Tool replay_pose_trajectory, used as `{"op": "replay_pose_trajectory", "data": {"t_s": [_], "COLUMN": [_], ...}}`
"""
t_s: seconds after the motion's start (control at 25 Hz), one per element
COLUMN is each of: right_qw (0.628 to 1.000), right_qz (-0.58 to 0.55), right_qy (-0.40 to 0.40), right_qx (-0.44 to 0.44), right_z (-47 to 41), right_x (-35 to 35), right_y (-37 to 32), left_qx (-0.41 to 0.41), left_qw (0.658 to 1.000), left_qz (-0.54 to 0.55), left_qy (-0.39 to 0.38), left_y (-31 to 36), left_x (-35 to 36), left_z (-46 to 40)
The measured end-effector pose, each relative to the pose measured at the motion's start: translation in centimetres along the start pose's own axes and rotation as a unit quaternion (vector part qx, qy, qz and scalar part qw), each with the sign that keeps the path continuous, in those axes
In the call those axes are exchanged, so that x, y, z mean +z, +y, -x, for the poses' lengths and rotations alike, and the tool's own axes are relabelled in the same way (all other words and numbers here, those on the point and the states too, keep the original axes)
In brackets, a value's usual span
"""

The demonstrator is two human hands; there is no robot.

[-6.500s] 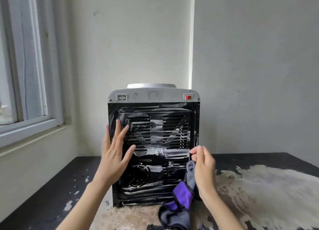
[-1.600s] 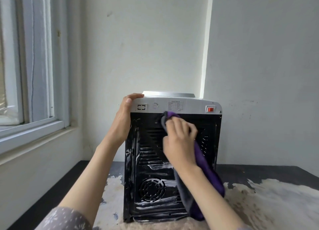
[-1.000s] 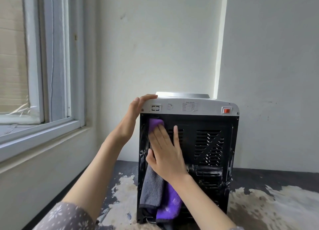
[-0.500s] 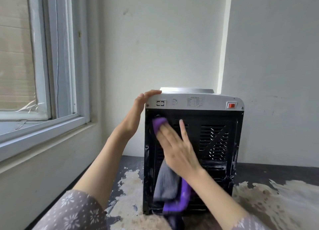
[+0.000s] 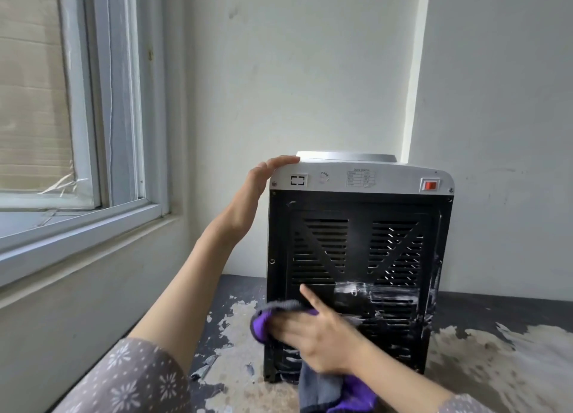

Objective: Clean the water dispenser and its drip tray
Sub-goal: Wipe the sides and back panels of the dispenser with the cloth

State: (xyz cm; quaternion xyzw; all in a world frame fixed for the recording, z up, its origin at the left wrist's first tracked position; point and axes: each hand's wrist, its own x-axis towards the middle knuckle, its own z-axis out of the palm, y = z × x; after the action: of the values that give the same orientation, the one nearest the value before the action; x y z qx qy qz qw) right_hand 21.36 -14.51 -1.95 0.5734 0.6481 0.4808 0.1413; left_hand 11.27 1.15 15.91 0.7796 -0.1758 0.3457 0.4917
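The water dispenser [image 5: 359,257] stood upright on a worn table [image 5: 496,366], its back turned to the camera, close to the corner where two pale walls met. Its upper band was silver-grey, carrying a small rectangular socket mark, a data label and a red switch [image 5: 430,185] at the right end. Below that the rear panel was black, with two fields of slanted vent slots. The upper panel looked clean; white soapy streaks lay across the middle and down the right edge.

The left hand [image 5: 251,195] rested on the top left corner of the dispenser, fingers straight and laid flat over the rim. The right hand [image 5: 319,335] pressed a purple and grey cloth [image 5: 269,319] against the lower left of the black panel, fingers spread flat over the cloth, thumb raised; the hand was blurred. The cloth's loose end hung below the wrist, hiding the lower left part of the panel.

The table's dark coating had peeled away in large pale patches, with flakes lying by the dispenser's foot. A white-framed window [image 5: 93,133] stood to the left, above a sill.
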Motion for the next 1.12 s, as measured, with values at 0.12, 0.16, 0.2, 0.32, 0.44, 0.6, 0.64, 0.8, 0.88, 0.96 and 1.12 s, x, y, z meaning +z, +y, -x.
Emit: {"op": "replay_pose_trajectory", "data": {"t_s": [0.12, 0.16, 0.2, 0.32, 0.44, 0.6, 0.64, 0.8, 0.88, 0.96, 1.12], "right_qw": [0.997, 0.997, 0.998, 0.994, 0.990, 0.994, 0.991, 0.995, 0.987, 0.982, 0.994], "right_qz": [-0.010, -0.003, 0.004, 0.047, 0.080, 0.071, 0.058, 0.070, 0.105, 0.111, 0.082], "right_qy": [-0.046, -0.045, -0.031, 0.033, 0.023, -0.077, -0.104, -0.065, -0.017, -0.008, -0.029], "right_qx": [-0.061, -0.063, -0.046, 0.092, 0.116, -0.025, -0.052, 0.005, 0.118, 0.152, 0.065], "right_z": [1.0, 0.9, 0.5, -1.0, -1.2, 2.7, 3.4, 2.4, 0.9, 0.4, 2.4], "right_x": [0.3, 0.0, -0.6, -2.0, -2.2, -0.5, -0.6, -2.0, -2.5, -2.4, -0.8], "right_y": [-1.9, -1.5, -0.8, 1.9, 2.2, -1.8, -2.6, -1.8, -0.3, -0.1, -2.1], "left_qx": [-0.006, -0.009, -0.009, -0.008, -0.017, -0.018, -0.035, -0.095, -0.125, -0.118, -0.127], "left_qw": [1.000, 1.000, 1.000, 1.000, 0.998, 0.997, 0.997, 0.994, 0.991, 0.992, 0.989], "left_qz": [0.001, 0.003, -0.002, -0.026, -0.045, -0.050, -0.042, 0.012, 0.015, 0.001, 0.043], "left_qy": [0.006, 0.008, 0.011, 0.015, 0.034, 0.050, 0.046, 0.046, 0.044, 0.050, 0.059], "left_y": [0.1, 0.1, 0.0, -0.1, 0.3, -0.4, -0.9, -5.1, -3.1, -2.0, -3.2], "left_x": [0.1, 0.2, 0.3, 0.6, 1.0, 1.3, 1.1, -0.7, 1.6, 3.8, 3.9], "left_z": [-0.2, -0.2, -0.1, 0.2, 0.5, 1.1, 1.0, 3.9, 6.7, 9.7, 10.4]}}
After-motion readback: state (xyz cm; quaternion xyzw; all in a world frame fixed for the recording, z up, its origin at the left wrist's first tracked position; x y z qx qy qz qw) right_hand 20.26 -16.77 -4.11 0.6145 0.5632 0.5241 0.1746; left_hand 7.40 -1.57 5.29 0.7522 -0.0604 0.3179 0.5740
